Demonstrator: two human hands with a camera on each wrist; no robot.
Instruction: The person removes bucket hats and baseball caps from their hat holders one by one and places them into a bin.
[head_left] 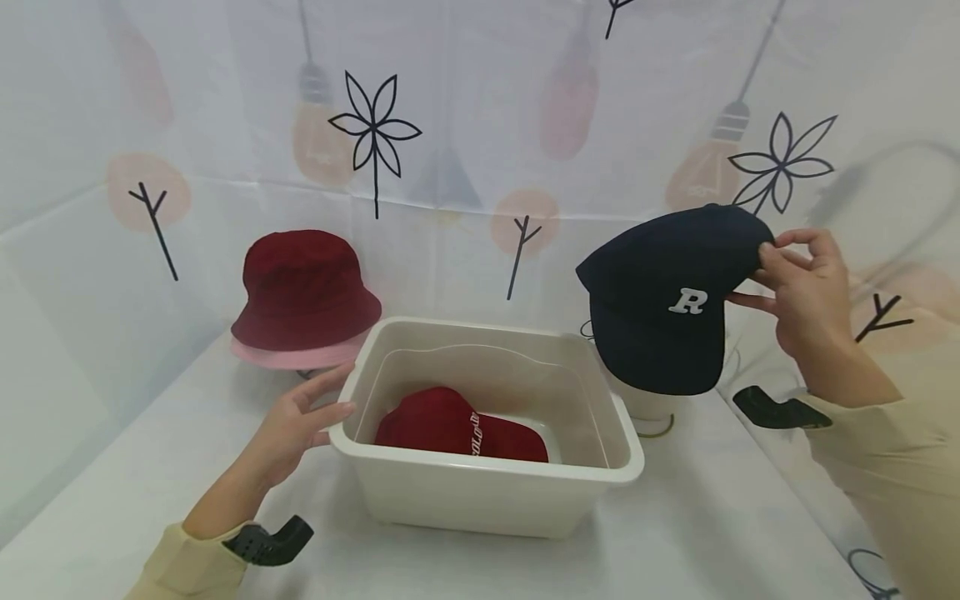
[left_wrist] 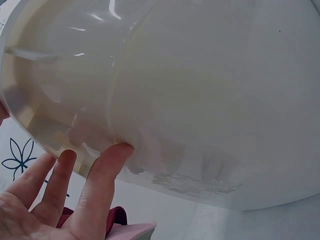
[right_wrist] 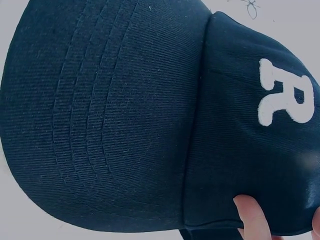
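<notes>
Navy cloth makes up the cap (head_left: pixel 637 292) held in the air at the tub's right end, its brim hanging down and its edge pinched by the right hand's (head_left: pixel 813 308) thumb and fingers. With so one-sided a hold, the cap could swing or slip, or its brim could snag the white tub (head_left: pixel 480 500) if lowered too near the rim. Inside lies a red cap (head_left: pixel 431 421), whose crown might crumple under a careless drop. The left hand (head_left: pixel 288 433) grips the left rim; pushing outward could nudge the burgundy bucket hat (head_left: pixel 303 292) just beyond.
</notes>
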